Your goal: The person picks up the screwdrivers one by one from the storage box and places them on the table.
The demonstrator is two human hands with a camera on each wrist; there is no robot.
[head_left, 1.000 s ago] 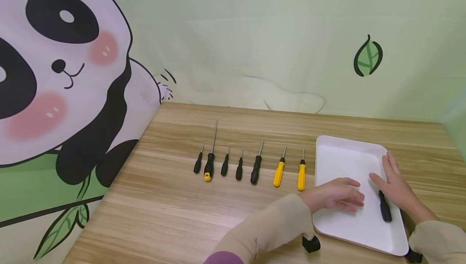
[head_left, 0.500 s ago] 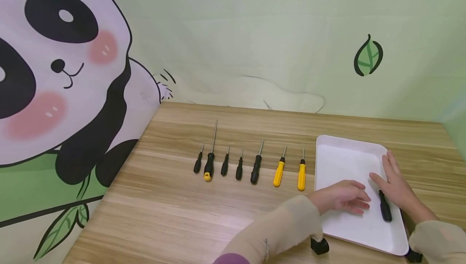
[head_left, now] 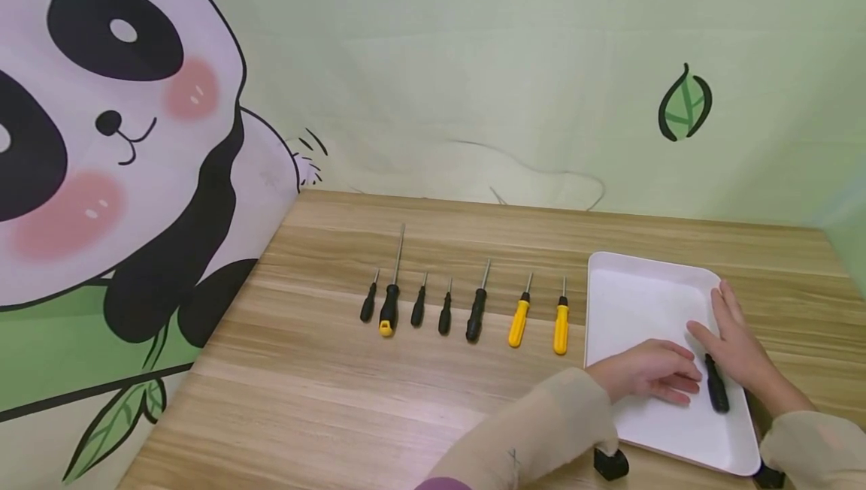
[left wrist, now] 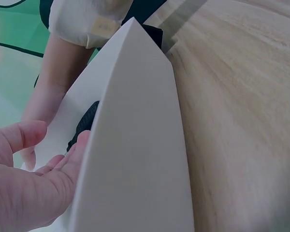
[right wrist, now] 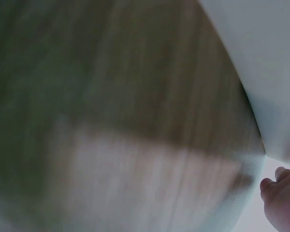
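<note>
A white tray lies at the right of the table in the head view. Inside it, by the right wall, is a tool with a black handle; its far end is hidden under my right hand. That hand rests along the tray's right rim, fingers extended. My left hand is over the tray, its loosely bent fingers pointing at the black handle with a small gap between. In the left wrist view, the left hand appears beside the tray wall, with nothing in its grasp.
Left of the tray several screwdrivers lie in a row on the wooden table. Among them are a long one with a black handle and yellow end and two with yellow handles, one a yellow screwdriver nearest the tray. A wall cloth stands behind.
My left hand has moved right across the tray, closer to the black handle. The right hand, the tray and the row of screwdrivers have stayed in place.
</note>
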